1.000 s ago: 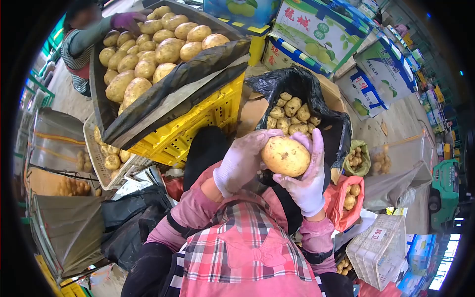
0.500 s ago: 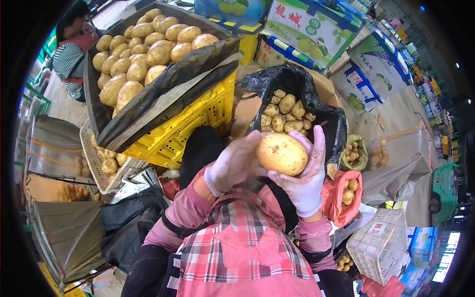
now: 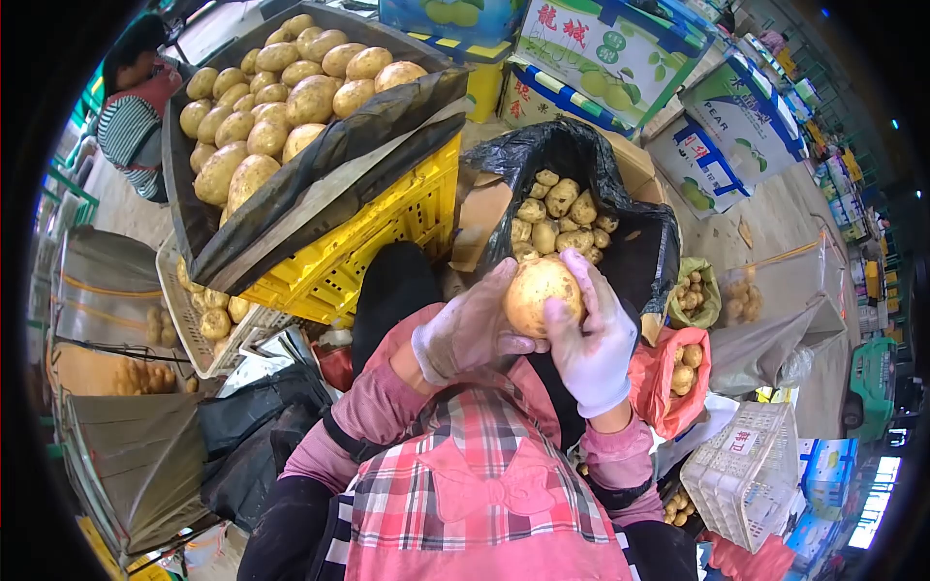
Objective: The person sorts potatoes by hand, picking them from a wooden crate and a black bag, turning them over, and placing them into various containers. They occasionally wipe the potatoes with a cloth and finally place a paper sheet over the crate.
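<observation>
Both gloved hands raised in front of the chest, clamped together on one large potato [image 3: 539,290]. Left hand [image 3: 472,327] cupped against its left side, fingers curled around and thumb reaching under; right hand [image 3: 591,334] wrapped over the right side, fingers together along the top and thumb pressed across the front. Held in the air, just in front of a black-lined box [image 3: 639,237] of small potatoes [image 3: 557,221], touching none of them. Up and to the left, a tilted crate lined with black plastic [image 3: 329,179], heaped with big potatoes [image 3: 281,97] and resting on a yellow crate [image 3: 387,242]. Below that, a pale basket [image 3: 199,334] with a few more potatoes. To the right of the hands, a green net bag [image 3: 699,295] and a red net bag [image 3: 678,380], each with small potatoes inside. Lower right, a white plastic basket [image 3: 741,474] bearing a label, its writing too small to read. Along the top, green-and-blue fruit cartons [image 3: 605,53]. At the far upper left, another person in a striped top [image 3: 126,126], hands possibly hidden behind the crate edge. Nearest the camera, a plaid apron [image 3: 475,494] over pink sleeves.
</observation>
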A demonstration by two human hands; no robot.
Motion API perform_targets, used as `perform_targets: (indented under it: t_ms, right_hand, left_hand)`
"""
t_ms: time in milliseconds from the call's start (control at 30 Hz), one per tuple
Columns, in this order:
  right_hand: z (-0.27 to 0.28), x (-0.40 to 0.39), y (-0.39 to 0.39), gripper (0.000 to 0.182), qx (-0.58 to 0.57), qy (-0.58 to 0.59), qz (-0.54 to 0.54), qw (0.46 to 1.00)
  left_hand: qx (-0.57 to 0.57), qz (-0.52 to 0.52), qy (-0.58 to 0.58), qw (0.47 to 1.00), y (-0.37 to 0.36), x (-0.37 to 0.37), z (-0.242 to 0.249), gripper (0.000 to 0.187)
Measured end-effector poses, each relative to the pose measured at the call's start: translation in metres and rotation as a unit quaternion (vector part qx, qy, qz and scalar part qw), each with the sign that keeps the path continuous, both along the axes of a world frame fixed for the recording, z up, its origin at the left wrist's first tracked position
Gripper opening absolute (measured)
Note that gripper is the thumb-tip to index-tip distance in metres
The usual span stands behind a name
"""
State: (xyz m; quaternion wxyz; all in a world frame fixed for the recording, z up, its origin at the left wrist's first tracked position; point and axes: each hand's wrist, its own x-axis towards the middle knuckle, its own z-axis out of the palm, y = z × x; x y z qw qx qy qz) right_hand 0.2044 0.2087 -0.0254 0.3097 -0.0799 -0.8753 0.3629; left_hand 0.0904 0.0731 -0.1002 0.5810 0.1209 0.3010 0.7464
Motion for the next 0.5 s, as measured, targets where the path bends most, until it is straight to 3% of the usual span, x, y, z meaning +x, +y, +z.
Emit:
perform_targets:
  t_ms: [67,100,133,200,233,267,400,500]
  right_hand:
    - [-0.007,0.001,0.011,0.046,-0.059,-0.024,-0.003,0.998]
    - [-0.006,0.001,0.019,0.044,-0.106,-0.053,-0.002,0.993]
    - [-0.006,-0.001,0.024,0.042,-0.152,-0.082,0.000,0.985]
    - [0.009,-0.010,0.016,0.041,0.013,-0.064,0.014,0.998]
    - [0.019,-0.013,0.007,0.041,0.096,-0.053,0.017,0.994]
    - [0.027,-0.016,-0.004,0.039,0.136,-0.160,-0.013,0.978]
    - [0.005,-0.035,0.018,0.028,0.011,-0.171,-0.065,0.983]
    - [-0.009,-0.036,0.035,0.032,-0.136,-0.160,-0.039,0.977]
  left_hand:
    - [0.096,-0.082,-0.107,0.986,-0.007,-0.004,0.014,0.057]
    - [0.079,0.042,0.123,0.988,-0.006,0.002,0.012,0.056]
    - [0.057,0.164,0.345,0.922,-0.004,0.013,0.009,0.056]
    - [0.002,0.209,0.352,0.912,-0.002,0.015,0.011,0.054]
    - [-0.024,0.129,0.145,0.981,0.003,0.007,0.017,0.053]
    - [-0.050,0.040,-0.070,0.995,0.006,0.003,0.023,0.053]
    - [-0.198,0.152,0.200,0.947,0.009,0.012,0.051,0.049]
    - [-0.171,0.089,0.141,0.971,0.005,0.001,0.038,0.047]
